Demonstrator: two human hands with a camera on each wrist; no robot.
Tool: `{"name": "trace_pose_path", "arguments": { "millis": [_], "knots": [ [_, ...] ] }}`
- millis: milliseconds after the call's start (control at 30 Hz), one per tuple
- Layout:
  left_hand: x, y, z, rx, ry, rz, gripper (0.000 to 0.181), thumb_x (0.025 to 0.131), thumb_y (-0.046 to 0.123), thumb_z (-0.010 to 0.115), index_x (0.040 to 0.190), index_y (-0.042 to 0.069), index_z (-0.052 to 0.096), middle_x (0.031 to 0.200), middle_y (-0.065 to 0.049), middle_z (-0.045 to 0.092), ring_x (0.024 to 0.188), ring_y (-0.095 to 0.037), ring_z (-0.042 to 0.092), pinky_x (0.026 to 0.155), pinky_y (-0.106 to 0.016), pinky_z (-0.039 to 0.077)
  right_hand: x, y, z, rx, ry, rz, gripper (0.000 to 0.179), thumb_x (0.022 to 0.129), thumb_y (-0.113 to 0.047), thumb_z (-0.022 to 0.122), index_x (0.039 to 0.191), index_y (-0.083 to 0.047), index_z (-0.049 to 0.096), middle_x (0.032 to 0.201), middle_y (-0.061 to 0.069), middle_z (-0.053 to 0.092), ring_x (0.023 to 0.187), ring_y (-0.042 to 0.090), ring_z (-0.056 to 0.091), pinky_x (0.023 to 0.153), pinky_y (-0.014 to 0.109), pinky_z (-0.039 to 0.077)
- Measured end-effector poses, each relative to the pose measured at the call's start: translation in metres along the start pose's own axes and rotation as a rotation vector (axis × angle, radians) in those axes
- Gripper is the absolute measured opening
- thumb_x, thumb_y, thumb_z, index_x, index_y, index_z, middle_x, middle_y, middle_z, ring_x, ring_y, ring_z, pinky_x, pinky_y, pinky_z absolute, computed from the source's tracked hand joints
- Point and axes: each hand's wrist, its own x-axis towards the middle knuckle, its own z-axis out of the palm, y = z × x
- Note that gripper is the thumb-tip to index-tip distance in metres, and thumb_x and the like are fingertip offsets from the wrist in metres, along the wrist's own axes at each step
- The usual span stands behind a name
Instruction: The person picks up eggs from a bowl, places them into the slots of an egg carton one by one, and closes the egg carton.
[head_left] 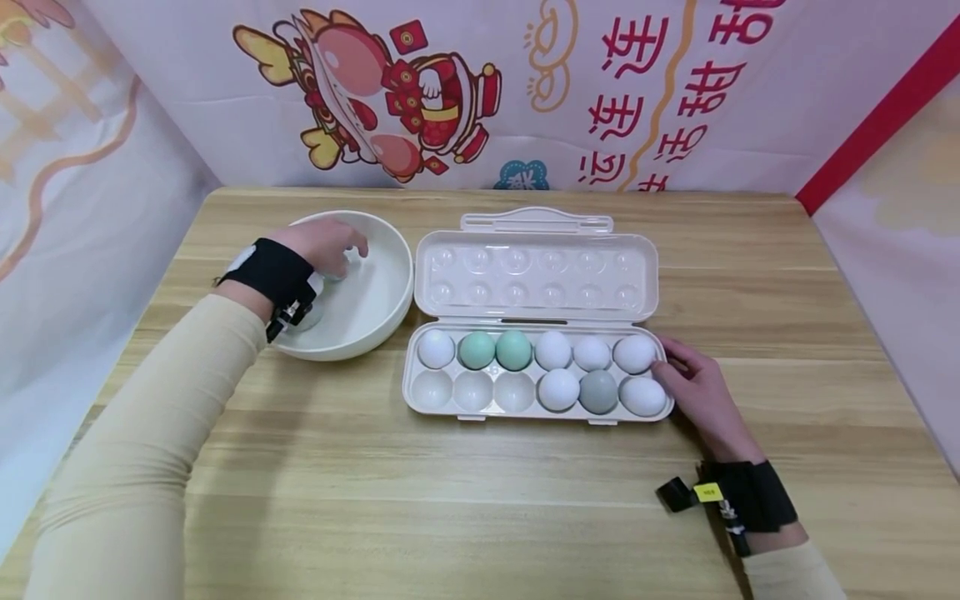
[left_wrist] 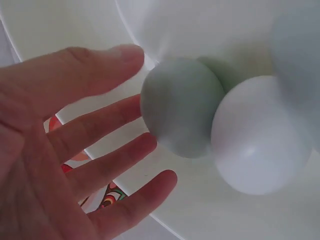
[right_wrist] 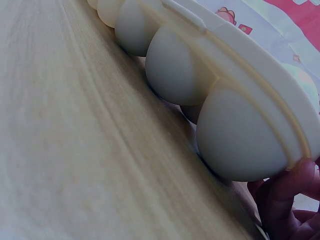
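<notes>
My left hand [head_left: 318, 242] reaches into a white bowl [head_left: 386, 321] at the back left, fingers and thumb spread apart. In the left wrist view its fingertips are right at a grey-green egg [left_wrist: 182, 107], which leans against a white egg [left_wrist: 260, 137]. A white plastic egg carton [head_left: 536, 308] lies with its lid folded back, right of the bowl. Eggs fill its back row, two of them green [head_left: 513, 350]; the front row's right part has two white ones and a grey egg [head_left: 598, 392]. My right hand [head_left: 701, 392] grips the carton's right end, thumb at the rim.
A light wooden table [head_left: 465, 508] carries everything. Behind it hangs a white printed cloth [head_left: 555, 125] with red lettering and a cartoon figure, and similar cloth borders both sides. Another pale egg [left_wrist: 300, 65] shows at the left wrist view's right edge.
</notes>
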Motion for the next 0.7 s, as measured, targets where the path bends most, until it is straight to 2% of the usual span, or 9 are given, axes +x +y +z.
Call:
{"name": "trace_pose_path", "arguments": {
  "millis": [133, 233, 467, 700],
  "knots": [
    [-0.0023, -0.0011, 0.0005, 0.02, -0.033, -0.029, 0.047, 0.073, -0.013, 0.052, 0.116, 0.004, 0.058, 0.108, -0.023, 0.054, 0.093, -0.034, 0.043, 0.084, -0.045, 0.038, 0.0009, 0.001, -0.0003, -0.003, -0.003, 0.0, 0.044, 0.094, -0.022, 0.05, 0.133, -0.002, 0.044, 0.122, 0.003, 0.052, 0.1, 0.0, 0.053, 0.075, 0.013, 0.047],
    [-0.0036, -0.0017, 0.0015, 0.026, -0.048, -0.027, 0.048, 0.071, -0.014, 0.051, 0.112, 0.007, 0.059, 0.105, -0.02, 0.053, 0.091, -0.032, 0.043, 0.08, -0.042, 0.035, 0.0015, 0.0016, -0.0007, 0.001, 0.002, 0.0, 0.044, 0.094, -0.021, 0.05, 0.133, -0.003, 0.045, 0.122, 0.004, 0.052, 0.101, 0.001, 0.053, 0.076, 0.013, 0.047],
    [-0.0025, -0.0027, 0.004, 0.028, -0.029, 0.031, 0.046, 0.065, -0.016, 0.048, 0.101, 0.009, 0.061, 0.097, -0.016, 0.056, 0.087, -0.03, 0.045, 0.077, -0.039, 0.035, 0.0012, 0.0016, 0.0006, 0.019, 0.011, -0.002, 0.043, 0.094, -0.018, 0.051, 0.133, -0.002, 0.045, 0.12, -0.002, 0.053, 0.1, 0.0, 0.053, 0.075, 0.012, 0.047],
    [0.0011, -0.0009, 0.0063, 0.005, -0.034, 0.098, 0.04, 0.073, -0.01, 0.053, 0.11, 0.003, 0.059, 0.102, -0.019, 0.056, 0.09, -0.032, 0.045, 0.084, -0.044, 0.036, 0.001, 0.0023, 0.001, -0.013, 0.012, 0.002, 0.043, 0.094, -0.02, 0.05, 0.133, -0.003, 0.045, 0.124, 0.005, 0.051, 0.102, 0.001, 0.052, 0.076, 0.012, 0.047]
  ]
}}
